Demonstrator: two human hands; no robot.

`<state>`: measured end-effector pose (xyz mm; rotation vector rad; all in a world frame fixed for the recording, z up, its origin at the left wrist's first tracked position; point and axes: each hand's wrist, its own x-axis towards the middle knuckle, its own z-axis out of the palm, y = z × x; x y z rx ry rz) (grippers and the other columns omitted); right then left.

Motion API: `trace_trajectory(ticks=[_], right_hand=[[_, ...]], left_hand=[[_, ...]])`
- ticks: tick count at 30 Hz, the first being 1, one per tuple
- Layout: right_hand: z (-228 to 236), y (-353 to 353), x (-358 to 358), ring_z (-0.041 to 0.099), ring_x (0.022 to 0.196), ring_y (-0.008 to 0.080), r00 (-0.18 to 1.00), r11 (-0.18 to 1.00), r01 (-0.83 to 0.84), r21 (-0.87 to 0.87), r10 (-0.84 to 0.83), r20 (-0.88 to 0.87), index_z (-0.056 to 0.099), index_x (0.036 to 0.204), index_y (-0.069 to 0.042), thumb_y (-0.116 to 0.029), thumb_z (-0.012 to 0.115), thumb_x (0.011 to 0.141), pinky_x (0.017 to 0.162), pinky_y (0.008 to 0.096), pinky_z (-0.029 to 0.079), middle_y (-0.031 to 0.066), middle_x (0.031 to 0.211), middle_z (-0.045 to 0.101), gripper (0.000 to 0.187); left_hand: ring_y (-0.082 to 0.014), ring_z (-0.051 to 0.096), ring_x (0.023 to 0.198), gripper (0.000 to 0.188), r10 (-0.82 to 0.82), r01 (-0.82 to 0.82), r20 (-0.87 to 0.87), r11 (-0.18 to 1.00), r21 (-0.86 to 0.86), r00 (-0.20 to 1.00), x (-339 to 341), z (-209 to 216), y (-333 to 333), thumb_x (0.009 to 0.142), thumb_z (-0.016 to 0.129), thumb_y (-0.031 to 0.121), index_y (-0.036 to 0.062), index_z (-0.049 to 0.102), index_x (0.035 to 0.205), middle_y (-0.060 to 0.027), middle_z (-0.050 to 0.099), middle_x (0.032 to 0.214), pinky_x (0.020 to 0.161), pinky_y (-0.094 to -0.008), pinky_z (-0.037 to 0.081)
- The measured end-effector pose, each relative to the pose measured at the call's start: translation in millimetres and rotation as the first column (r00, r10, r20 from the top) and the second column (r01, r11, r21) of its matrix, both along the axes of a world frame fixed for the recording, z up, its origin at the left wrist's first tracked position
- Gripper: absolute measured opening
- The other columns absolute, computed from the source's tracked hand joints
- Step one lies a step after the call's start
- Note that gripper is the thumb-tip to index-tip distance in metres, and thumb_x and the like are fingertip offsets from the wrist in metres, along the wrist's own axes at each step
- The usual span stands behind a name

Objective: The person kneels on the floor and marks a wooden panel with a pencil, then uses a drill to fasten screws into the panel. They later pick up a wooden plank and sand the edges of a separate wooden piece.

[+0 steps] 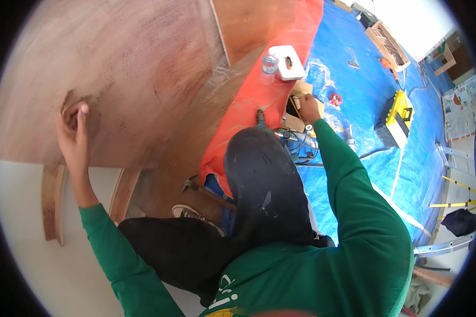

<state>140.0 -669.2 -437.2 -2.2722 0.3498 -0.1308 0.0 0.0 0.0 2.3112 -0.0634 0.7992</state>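
My left hand (75,127) is raised at the left against a large brown wooden panel (143,68). Its fingers are loosely curled and the thumb stands apart; I see nothing held in it. Out to the right, my right hand (310,109) reaches into a small open cardboard box (295,123). Those fingers are closed and partly hidden, so what they grip cannot be made out. A thin yellow-orange stick (295,107) lies beside them, over the box's dark inside. Just beyond are a white container (289,57) and a clear plastic bottle (269,64).
Below the panel, a hammer (188,185) lies by my shoe (193,214). A coiled dark cable (304,150) lies beside my knee. Red sheeting (238,105) and blue tarp (354,174) cover the floor. A yellow-and-black toolbox (396,119) and a ladder (444,246) stand at the right.
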Motion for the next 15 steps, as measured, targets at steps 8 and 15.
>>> trace_trajectory(ticks=[8, 15], right_hand=[[152.0, 95.4, -60.3, 0.062, 0.09, 0.0095, 0.996, 0.62, -0.087, 0.78, 0.061, 0.063, 0.064, 0.11, -0.014, -0.028, 0.06, 0.107, 0.079, 0.0296, 0.053, -0.0016, 0.103, 0.068, 0.016], [225.5, 136.5, -73.2, 0.062, 0.088, 0.0081, 0.966, 0.619, -0.255, 0.743, 0.127, 0.225, 0.066, 0.111, -0.012, -0.027, 0.063, 0.109, 0.077, 0.0271, 0.053, -0.0013, 0.105, 0.07, 0.015]], left_hand=[[-0.0216, 0.074, 0.112, 0.044, 0.058, -0.051, 0.012, 0.949, -0.311, 0.998, 12.0, 11.4, 6.8, 0.107, 0.072, 0.032, 0.0011, 0.069, 0.139, -0.0138, 0.078, 0.12, 0.1, -0.0364, 0.058], [-0.0223, 0.066, 0.127, 0.051, -0.025, 0.034, 0.075, 0.992, -0.124, 0.997, 0.8, -25.1, -18.1, 0.105, 0.075, 0.031, 0.0, 0.066, 0.145, -0.0136, 0.072, 0.135, 0.111, -0.0369, 0.05]])
